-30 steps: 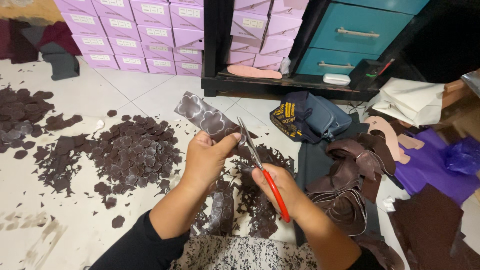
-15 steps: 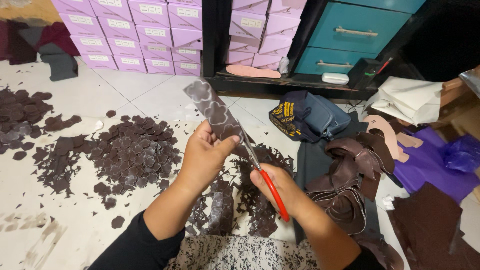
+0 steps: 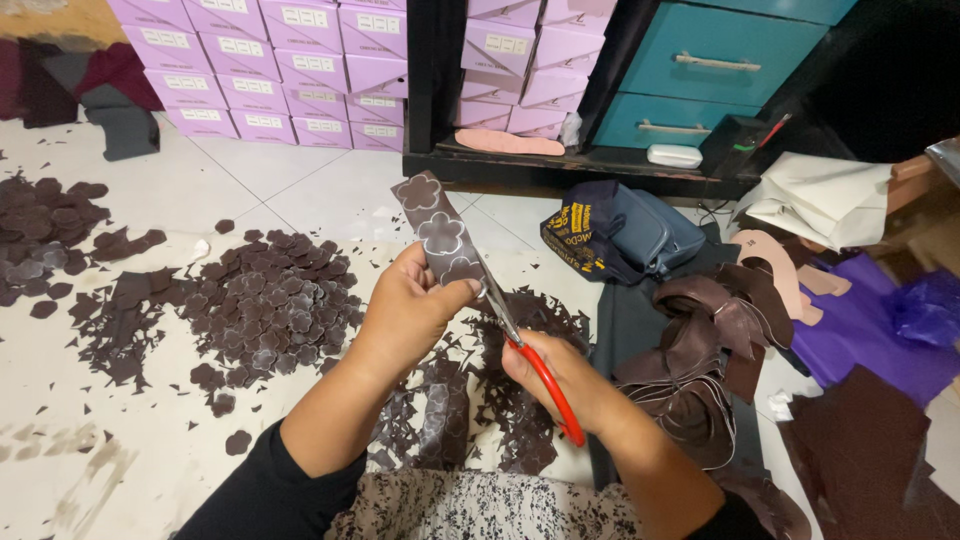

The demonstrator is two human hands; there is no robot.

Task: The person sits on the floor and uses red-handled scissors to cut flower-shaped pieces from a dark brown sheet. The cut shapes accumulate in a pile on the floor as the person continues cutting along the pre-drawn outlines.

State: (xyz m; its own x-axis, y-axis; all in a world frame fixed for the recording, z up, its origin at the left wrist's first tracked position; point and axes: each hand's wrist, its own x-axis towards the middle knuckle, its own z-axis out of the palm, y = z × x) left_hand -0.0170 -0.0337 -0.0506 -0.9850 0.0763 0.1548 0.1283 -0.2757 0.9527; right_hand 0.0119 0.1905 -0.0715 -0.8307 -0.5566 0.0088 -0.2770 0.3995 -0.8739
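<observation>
1. Brown cut flowers [image 3: 265, 305] make the biggest spread, a heap on the pale floor [image 3: 300, 195] at about nine o'clock from the hands, with a second heap [image 3: 45, 220] further out the same way.
2. Lilac boxes [image 3: 250, 75] stand stacked against the wall at eleven o'clock, all closed, so what they hold cannot be told; more of them fill the black shelf [image 3: 520, 60] at twelve.
3. The teal cabinet [image 3: 710, 70] at one o'clock has both drawers shut, contents hidden.
4. A dark blue bag [image 3: 625, 230] lies at two o'clock, seemingly zipped; nothing inside shows.
5. Coiled brown strips [image 3: 710, 340] lie at three o'clock, uncut.
6. The left hand [image 3: 410, 310] pinches the brown strip [image 3: 440, 235] between thumb and fingers, holding it up so it points to twelve, flower outlines marked on it.
7. The right hand [image 3: 560, 375] is closed through the red handles of the scissors [image 3: 530, 350], blades meeting the strip's lower edge beside the left thumb.
8. To cut well, I judge: keep the strip taut, turn the strip rather than the scissors, follow the pale outline with short snips, and keep the thumb clear of the blades.
9. Offcuts [image 3: 520, 430] litter the floor at six o'clock, under the hands.
</observation>
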